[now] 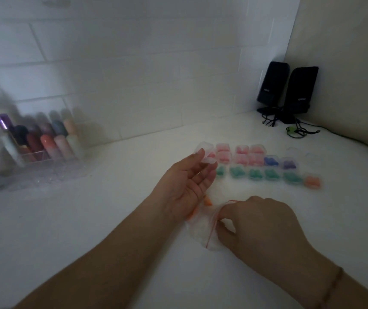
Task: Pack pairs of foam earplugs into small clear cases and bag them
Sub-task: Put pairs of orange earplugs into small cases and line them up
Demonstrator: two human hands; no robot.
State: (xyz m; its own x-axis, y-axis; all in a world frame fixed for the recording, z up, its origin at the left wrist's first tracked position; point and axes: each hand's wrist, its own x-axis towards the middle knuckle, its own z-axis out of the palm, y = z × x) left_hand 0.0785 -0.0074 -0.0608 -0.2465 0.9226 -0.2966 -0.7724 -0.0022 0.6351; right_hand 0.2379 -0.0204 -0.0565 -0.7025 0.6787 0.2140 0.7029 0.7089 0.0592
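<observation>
left hand (187, 186) pinches a clear case (205, 152) at its fingertips above the tabletop (89, 219) while right hand (261, 221) pinches the red-zip bag (203, 233) mouth, likely holding it open for the case, filled cases (256, 166) rowed just beyond.

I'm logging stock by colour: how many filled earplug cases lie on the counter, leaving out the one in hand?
pink cases: 6
green cases: 5
blue case: 1
purple case: 1
orange case: 1
Total: 14
The picture is blurry, and the leftmost green one is partly hidden by the left hand.
</observation>
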